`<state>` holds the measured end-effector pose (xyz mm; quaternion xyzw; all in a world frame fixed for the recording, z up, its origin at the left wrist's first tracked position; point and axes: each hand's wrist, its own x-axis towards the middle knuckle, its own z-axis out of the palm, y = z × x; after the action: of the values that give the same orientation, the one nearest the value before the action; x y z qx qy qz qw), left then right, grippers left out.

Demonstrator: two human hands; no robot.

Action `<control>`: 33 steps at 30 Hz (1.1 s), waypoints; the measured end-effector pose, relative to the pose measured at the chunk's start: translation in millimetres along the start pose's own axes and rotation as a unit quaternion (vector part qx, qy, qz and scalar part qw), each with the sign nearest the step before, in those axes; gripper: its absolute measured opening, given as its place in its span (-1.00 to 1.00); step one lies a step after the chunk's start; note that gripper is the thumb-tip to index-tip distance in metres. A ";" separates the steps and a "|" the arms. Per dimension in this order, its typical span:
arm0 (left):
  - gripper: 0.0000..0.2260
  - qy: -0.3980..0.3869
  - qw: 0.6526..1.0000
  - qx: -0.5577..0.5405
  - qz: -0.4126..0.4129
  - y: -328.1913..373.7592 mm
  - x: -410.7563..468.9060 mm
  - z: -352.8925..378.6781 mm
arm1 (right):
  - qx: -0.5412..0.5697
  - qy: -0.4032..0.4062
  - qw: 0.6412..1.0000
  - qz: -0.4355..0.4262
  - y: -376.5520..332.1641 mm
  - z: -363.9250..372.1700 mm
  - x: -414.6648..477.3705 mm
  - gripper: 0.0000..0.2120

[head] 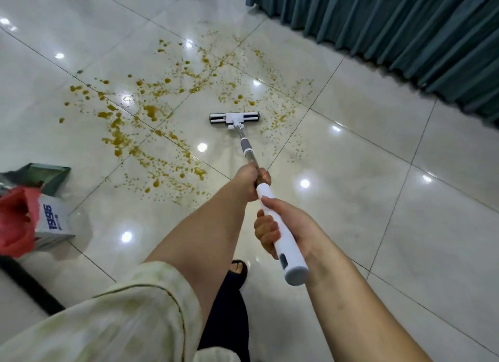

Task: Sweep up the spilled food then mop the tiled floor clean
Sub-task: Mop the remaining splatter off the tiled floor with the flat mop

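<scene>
Right hand point(294, 226) wraps the mop point(248, 151) at its white end, fingers curled round it; left hand point(249, 182) clasps the pole further along; the head point(234, 117) lies flat on the floor point(378, 199) — orange spill point(151, 113) left of and beyond the head; curtain point(405, 37) beyond it, rightward.

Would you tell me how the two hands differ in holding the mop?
The left hand grips the metal pole lower down; the right hand grips the white handle near its end. The left arm shows a sleeve; the right shows none. Both curl round the mop.
</scene>
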<state>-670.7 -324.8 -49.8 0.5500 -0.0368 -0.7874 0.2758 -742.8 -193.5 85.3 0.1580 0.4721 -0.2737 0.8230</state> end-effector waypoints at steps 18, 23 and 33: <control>-0.66 0.005 0.999 -0.039 -0.013 195.6 226.5 10.7 | -0.068 0.003 0.997 -0.029 -204.9 68.2 220.2 -0.69; -0.68 -0.034 0.997 -0.072 -0.015 158.5 192.4 -3.4 | -0.011 -0.016 0.999 -0.026 -162.5 55.0 189.2 -0.74; -0.67 -0.018 0.997 -0.012 -0.069 -0.6 54.0 -40.6 | 0.051 -0.007 0.999 -0.014 13.0 -20.8 77.7 -0.77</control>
<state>-648.1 -340.0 -111.6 0.5334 0.0055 -0.8148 0.2268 -717.9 -195.8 7.7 0.1912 0.4540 -0.3098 0.8132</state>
